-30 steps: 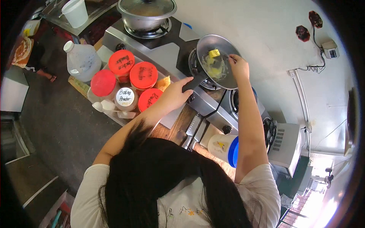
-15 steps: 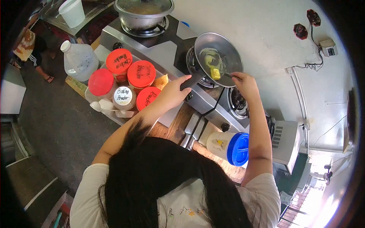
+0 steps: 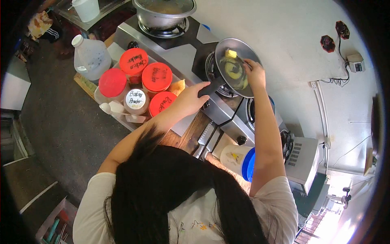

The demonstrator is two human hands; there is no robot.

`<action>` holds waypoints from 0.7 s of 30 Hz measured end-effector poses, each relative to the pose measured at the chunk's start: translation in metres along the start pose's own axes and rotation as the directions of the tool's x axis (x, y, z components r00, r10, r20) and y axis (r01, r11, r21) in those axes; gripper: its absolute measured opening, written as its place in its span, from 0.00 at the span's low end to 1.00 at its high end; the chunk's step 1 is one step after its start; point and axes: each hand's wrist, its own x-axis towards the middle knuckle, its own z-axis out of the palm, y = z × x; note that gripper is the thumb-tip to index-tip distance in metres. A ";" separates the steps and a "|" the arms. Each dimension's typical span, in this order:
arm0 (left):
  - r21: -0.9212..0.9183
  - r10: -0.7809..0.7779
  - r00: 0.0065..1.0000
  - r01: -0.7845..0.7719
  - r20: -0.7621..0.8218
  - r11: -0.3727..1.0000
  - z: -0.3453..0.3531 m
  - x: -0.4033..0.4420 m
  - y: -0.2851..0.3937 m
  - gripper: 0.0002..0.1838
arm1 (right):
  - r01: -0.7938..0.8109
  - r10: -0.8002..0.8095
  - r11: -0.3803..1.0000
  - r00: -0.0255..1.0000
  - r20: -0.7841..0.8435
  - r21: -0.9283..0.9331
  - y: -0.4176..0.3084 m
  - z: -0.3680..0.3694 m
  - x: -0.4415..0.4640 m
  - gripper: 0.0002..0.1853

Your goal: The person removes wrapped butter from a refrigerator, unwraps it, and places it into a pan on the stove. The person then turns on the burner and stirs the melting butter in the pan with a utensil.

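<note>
A frying pan [image 3: 254, 53] sits tilted over a stove burner, its dark handle [image 3: 212, 87] pointing toward me. My left hand [image 3: 191, 97] is closed around the end of that handle. Over the pan, my right hand [image 3: 255, 74] grips a thin utensil [image 3: 243, 60] whose exact kind I cannot make out. At the utensil's tip is a yellow lump of butter [image 3: 230, 53], by the pan's far side. Melted yellow streaks [image 3: 234, 71] curve across the pan's bottom.
Left of my arm, a tray holds red-lidded jars [image 3: 157, 77] and a Baking Powder jar [image 3: 136, 99], beside a plastic jug [image 3: 92, 59]. A lidded pot [image 3: 162, 18] stands on the far burner. Nearer are a knife [image 3: 206, 133] and a blue-lidded tub [image 3: 235, 158].
My right hand has moved up and left over the pan, carrying the butter from the near right side to the far side. A longer melted streak shows. My left hand stays on the handle.
</note>
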 end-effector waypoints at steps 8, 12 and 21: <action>0.043 0.079 0.996 -0.077 -0.039 0.996 0.001 0.000 -0.003 0.26 | 0.083 -0.102 0.991 0.976 0.194 0.105 -0.027 -0.039 -0.048 0.12; -0.005 0.028 1.000 -0.028 -0.011 1.000 0.001 0.000 -0.004 0.27 | -0.035 -0.005 0.993 0.935 0.353 0.108 -0.022 -0.077 -0.069 0.12; 0.000 0.073 0.997 -0.073 -0.023 0.997 0.003 0.001 -0.008 0.27 | -0.070 0.019 0.991 0.916 0.400 0.112 -0.012 -0.083 -0.062 0.13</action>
